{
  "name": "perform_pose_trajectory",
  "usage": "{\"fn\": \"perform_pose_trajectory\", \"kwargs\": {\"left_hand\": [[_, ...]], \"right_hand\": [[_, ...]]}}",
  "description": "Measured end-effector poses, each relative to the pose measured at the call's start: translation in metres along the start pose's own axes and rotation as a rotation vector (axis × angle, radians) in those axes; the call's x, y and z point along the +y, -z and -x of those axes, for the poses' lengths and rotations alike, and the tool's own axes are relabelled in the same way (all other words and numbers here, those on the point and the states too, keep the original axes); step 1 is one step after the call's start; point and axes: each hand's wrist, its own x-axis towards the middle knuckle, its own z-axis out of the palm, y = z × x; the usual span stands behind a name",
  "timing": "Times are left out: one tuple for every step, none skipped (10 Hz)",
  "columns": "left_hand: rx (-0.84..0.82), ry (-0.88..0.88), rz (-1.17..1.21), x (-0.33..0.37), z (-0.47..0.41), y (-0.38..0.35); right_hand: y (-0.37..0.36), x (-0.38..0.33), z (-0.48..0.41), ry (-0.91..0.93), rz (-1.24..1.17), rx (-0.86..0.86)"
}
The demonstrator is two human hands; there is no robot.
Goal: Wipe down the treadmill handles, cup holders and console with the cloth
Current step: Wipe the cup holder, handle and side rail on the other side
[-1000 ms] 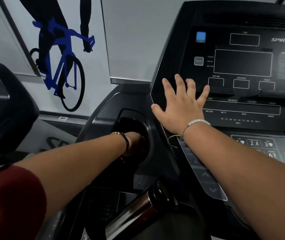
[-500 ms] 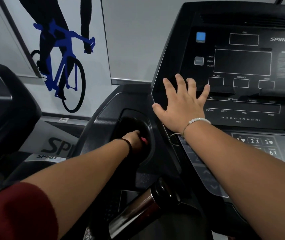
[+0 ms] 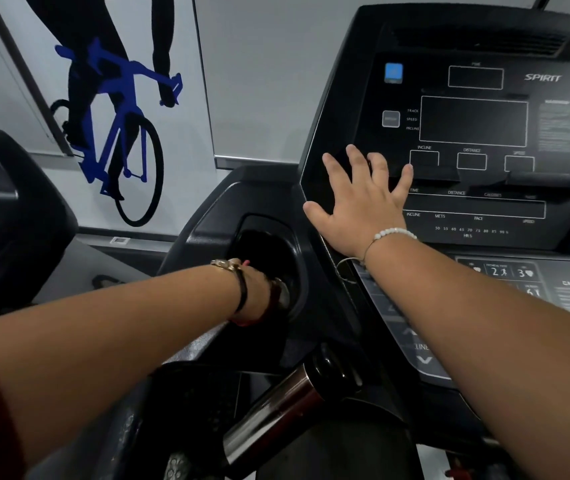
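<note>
My left hand (image 3: 259, 292) in glossy cup holder (image 3: 292, 245) on red cloth (image 3: 246, 322), grip hidden; right hand (image 3: 363, 207) splayed flat on smooth console (image 3: 474, 123).

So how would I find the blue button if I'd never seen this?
Look at the big black console in front of the person. Go to its top left corner. The blue button sits there, over a grey button, and it is the only bright blue spot on it.
</note>
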Motion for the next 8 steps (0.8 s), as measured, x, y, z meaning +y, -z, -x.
{"fn": "perform_pose_trajectory", "kwargs": {"left_hand": [[-0.067, 0.038, -0.018, 0.007, -0.012, 0.008], [0.011, 0.124, -0.015, 0.01, -0.023, 0.005], [0.208, 0.22, 0.063, 0.006, -0.035, -0.006], [0.392, 0.293, 0.229, 0.002, -0.045, -0.009], [0.435, 0.294, 0.432, 0.002, -0.051, -0.006], [0.361, 0.282, 0.555, -0.001, -0.049, -0.007], [0.271, 0.333, 0.288, 0.003, -0.041, -0.013], [0.271, 0.345, 0.112, 0.004, -0.044, -0.015]], "right_hand": [[0.001, 0.0, 0.0, -0.002, 0.006, 0.0], [0.001, 0.0, 0.0, -0.001, 0.005, -0.006], [0.0, 0.0, 0.0, -0.002, 0.004, -0.005], [0.0, 0.0, -0.001, -0.004, 0.003, -0.002], [0.0, 0.0, -0.001, -0.006, -0.002, -0.003], [0.0, 0.0, -0.001, -0.005, -0.006, -0.001], [0.001, 0.0, -0.001, -0.006, 0.001, -0.008], [0.001, -0.001, 0.0, -0.009, -0.003, -0.009]]}}
